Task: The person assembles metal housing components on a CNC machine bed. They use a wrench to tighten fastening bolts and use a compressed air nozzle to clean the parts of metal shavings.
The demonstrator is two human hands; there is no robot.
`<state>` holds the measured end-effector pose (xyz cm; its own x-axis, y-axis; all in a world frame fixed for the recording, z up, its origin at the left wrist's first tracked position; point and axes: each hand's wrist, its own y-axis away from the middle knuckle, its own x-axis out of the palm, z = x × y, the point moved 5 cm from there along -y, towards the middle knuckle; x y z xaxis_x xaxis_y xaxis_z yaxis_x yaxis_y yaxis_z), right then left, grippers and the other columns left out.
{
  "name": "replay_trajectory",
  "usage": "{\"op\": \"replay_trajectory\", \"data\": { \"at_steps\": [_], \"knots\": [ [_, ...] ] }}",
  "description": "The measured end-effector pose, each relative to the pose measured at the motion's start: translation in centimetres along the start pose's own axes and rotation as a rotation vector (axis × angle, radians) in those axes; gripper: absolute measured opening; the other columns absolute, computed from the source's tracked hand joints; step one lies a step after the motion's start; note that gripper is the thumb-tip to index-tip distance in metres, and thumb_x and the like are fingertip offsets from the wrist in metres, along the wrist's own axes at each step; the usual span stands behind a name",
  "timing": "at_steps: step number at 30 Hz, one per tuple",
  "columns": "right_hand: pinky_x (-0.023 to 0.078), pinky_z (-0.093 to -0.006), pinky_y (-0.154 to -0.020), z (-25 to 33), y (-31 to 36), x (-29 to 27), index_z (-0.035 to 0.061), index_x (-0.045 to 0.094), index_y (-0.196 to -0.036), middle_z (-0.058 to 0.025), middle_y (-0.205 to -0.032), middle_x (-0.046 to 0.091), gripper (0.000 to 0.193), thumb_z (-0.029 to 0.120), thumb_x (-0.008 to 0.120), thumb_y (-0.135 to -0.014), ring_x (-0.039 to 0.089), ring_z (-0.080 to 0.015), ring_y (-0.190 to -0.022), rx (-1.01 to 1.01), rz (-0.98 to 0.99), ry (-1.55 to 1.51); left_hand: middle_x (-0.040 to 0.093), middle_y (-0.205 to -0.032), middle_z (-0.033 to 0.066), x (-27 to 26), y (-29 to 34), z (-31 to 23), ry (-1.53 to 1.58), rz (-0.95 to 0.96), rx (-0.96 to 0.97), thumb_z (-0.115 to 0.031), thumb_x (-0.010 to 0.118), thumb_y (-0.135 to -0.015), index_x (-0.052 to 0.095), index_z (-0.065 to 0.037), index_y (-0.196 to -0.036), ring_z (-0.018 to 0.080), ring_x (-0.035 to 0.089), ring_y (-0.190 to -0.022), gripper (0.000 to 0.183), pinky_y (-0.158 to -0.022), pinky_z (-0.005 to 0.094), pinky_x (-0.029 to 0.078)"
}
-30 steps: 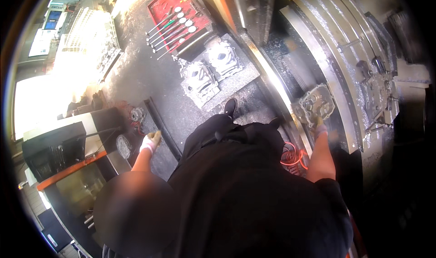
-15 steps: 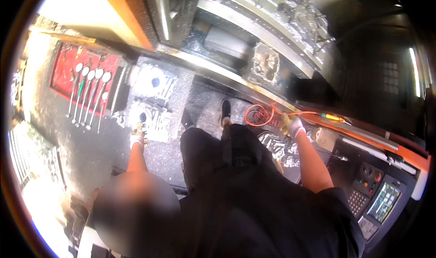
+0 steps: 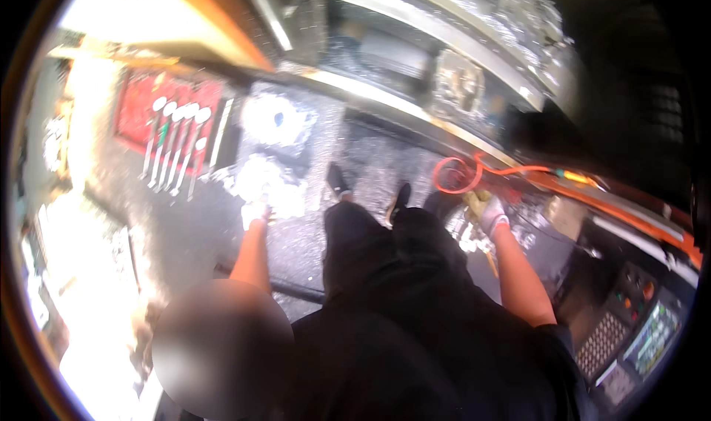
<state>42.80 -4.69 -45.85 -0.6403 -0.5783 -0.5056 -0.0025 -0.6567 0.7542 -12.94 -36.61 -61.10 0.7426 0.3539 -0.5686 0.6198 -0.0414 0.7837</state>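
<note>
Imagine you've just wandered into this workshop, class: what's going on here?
A person stands beside a machine. The gloved left hand is at the nearer casting; glare and blur hide whether it touches. The farther casting lies just beyond. The gloved right hand is close to an orange hose, and contact is unclear. A metal part sits inside the machine's opening, and dial gauges lie across a red tray on the left.

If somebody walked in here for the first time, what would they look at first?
Probably the long thin tools with round white heads lined up across a bright red tray at upper left. Next, the curly orange hose right of centre, just above the right gloved hand. Two shiny silver metal castings gleam left of centre.
</note>
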Motion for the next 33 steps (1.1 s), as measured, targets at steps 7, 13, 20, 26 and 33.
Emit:
{"op": "replay_trajectory", "data": {
  "at_steps": [7,13,20,26,33],
  "knots": [
    [0.057,-0.0427,-0.090,14.5,2.0,11.1,0.0112,0.054,-0.141,-0.0145,-0.118,0.070,0.050,0.038,0.065,-0.101,0.068,-0.0296,-0.109,-0.596,0.495,0.144,0.074,-0.108,0.0248,-2.5,19.6,-10.6,-0.644,-0.051,0.492,-0.042,0.064,-0.093,0.071,0.001,-0.116,0.0344,0.072,-0.108,0.049,-0.090,0.0431,0.056],
    [0.052,-0.0432,-0.101,21.9,11.8,10.1,0.0177,0.041,-0.156,-0.0223,-0.134,0.065,0.086,0.060,0.071,-0.088,0.064,-0.0361,-0.122,-0.653,0.525,0.586,0.077,-0.099,0.0160,1.6,36.4,-20.6,-0.916,0.194,0.838,-0.047,0.063,-0.089,0.075,-0.006,-0.115,0.0286,0.075,-0.094,0.050,-0.082,0.0407,0.059],
    [0.057,-0.0415,-0.088,16.4,5.6,1.0,0.0028,0.069,-0.123,-0.0225,-0.109,0.074,0.043,0.029,0.074,-0.089,0.073,-0.0345,-0.099,-1.097,0.059,0.269,0.073,-0.113,0.0188,8.9,41.1,-24.0,-0.569,0.090,1.214,-0.045,0.056,-0.095,0.067,-0.010,-0.126,0.0368,0.069,-0.109,0.048,-0.095,0.0446,0.053],
    [0.054,-0.0285,-0.065,11.4,3.8,-5.9,-0.0055,0.072,-0.106,-0.0093,-0.089,0.074,0.023,0.014,0.070,-0.093,0.070,-0.0153,-0.077,-0.754,-0.008,-0.512,0.073,-0.112,0.0154,8.3,38.3,-22.3,-0.402,0.008,1.106,-0.042,0.050,-0.103,0.070,-0.012,-0.118,0.0379,0.067,-0.108,0.039,-0.096,0.0481,0.051],
    [0.050,-0.0295,-0.055,7.9,9.5,-10.8,0.0029,0.064,-0.119,-0.0031,-0.089,0.069,0.032,0.017,0.068,-0.090,0.063,-0.0140,-0.066,-0.695,0.044,-0.829,0.075,-0.109,0.0155,13.2,29.8,-22.3,0.103,0.231,1.061,-0.062,0.064,-0.094,0.070,-0.006,-0.117,0.0312,0.070,-0.085,0.061,-0.082,0.0401,0.054]
  ]
}}
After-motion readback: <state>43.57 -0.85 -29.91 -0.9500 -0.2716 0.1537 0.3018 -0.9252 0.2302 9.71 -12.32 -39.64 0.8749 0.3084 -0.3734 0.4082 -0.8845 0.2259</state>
